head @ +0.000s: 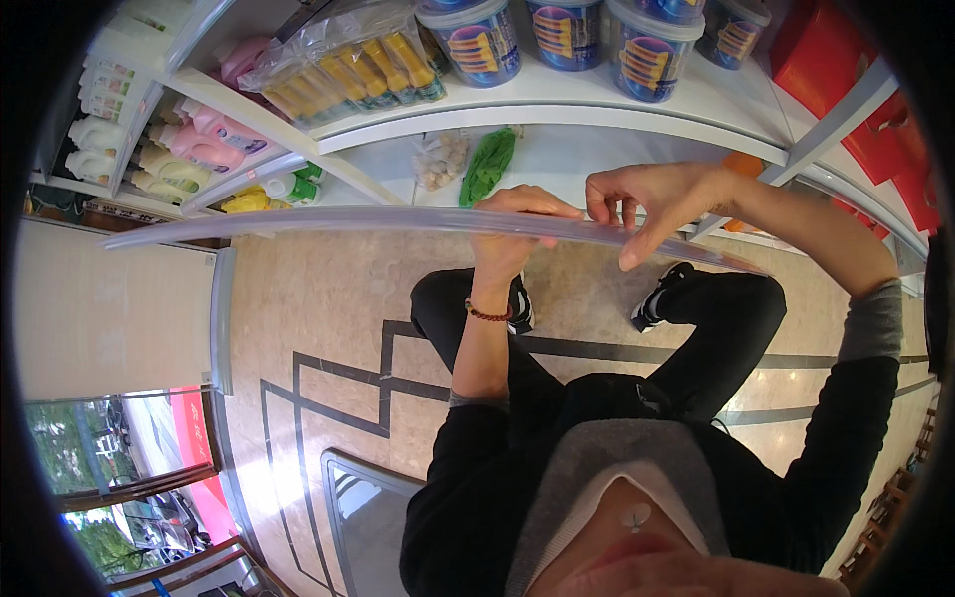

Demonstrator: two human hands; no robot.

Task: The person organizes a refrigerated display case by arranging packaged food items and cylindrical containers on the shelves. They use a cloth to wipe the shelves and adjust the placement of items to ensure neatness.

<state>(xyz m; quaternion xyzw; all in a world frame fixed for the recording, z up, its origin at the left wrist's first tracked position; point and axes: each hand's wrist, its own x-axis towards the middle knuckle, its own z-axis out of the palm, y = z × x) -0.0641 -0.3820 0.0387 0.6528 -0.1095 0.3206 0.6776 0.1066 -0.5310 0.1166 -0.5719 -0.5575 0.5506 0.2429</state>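
A long, translucent plastic strip or panel edge [358, 219] spans the view in front of me, bowed by the lens. My left hand [515, 216] grips it near its middle, the fingers over the far side and a beaded bracelet on the wrist. My right hand [642, 213] is on its right part, thumb on the near side and curled fingers on the far side. Beyond the strip, on a low white shelf, lie a green leafy vegetable or green bag [487, 166] and a clear bag of pale, roundish items [440, 160].
Above, a white shelf [552, 116] holds blue plastic tubs [477, 45] and wrapped yellow-capped bottles [373, 67]. Pink jugs [205, 142] stand at left, red boxes [821, 60] at right. A grey-framed panel [373, 507] lies low behind me, near my left side.
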